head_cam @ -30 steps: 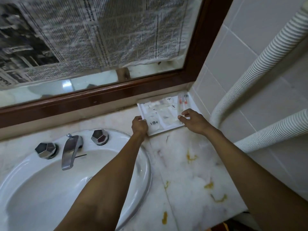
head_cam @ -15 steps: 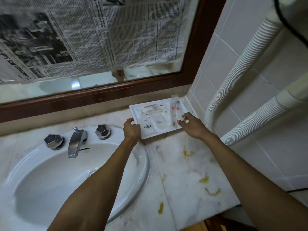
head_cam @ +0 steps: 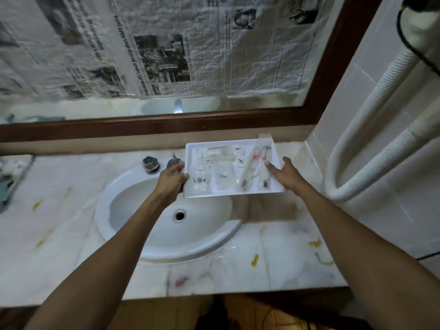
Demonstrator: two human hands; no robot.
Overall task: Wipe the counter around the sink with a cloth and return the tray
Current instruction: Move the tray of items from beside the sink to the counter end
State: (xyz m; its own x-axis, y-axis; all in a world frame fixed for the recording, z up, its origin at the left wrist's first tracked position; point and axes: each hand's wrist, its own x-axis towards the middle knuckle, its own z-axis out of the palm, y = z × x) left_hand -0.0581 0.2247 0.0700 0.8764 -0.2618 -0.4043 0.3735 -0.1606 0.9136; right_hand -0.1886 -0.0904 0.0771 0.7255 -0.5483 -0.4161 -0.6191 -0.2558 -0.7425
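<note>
I hold a white rectangular tray [head_cam: 229, 193] in both hands, lifted above the back right rim of the sink [head_cam: 166, 229]. It carries several small wrapped toiletries and packaged toothbrushes. My left hand [head_cam: 172, 179] grips its left edge, in front of the tap [head_cam: 175, 160]. My right hand [head_cam: 287, 175] holds its right edge, thumb on top. The marble counter [head_cam: 281, 263] around the sink shows yellow stains. A teal thing that may be a cloth [head_cam: 4, 189] lies at the far left edge, blurred.
One chrome knob [head_cam: 150, 164] stands left of the tap. A wood-framed mirror [head_cam: 262, 120] covered with newspaper runs along the back. Two white ribbed hoses [head_cam: 371, 163] hang against the tiled right wall. Another tray-like object [head_cam: 16, 167] sits far left.
The tray has come up off the back right corner of the counter and moved left, toward the sink, carried by both hands. My view has swung left.
</note>
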